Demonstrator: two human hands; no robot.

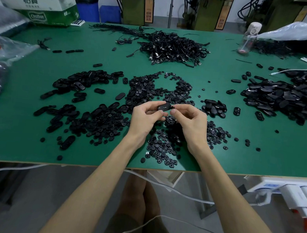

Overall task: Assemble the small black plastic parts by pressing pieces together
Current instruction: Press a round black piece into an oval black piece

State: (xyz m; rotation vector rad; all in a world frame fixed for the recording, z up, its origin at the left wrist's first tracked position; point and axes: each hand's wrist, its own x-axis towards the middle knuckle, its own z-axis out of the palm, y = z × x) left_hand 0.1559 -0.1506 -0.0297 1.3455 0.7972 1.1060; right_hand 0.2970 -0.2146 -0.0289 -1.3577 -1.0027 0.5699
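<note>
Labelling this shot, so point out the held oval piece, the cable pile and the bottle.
oval piece (163, 107), head view, top face.
cable pile (174, 47), head view, pile's middle.
bottle (247, 42), head view, clear body.

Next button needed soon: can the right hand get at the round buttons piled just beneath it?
Probably yes: the round buttons lie uncovered right below the right hand. But its fingertips pinch a small black piece beside the oval shell held by the left hand.
</note>
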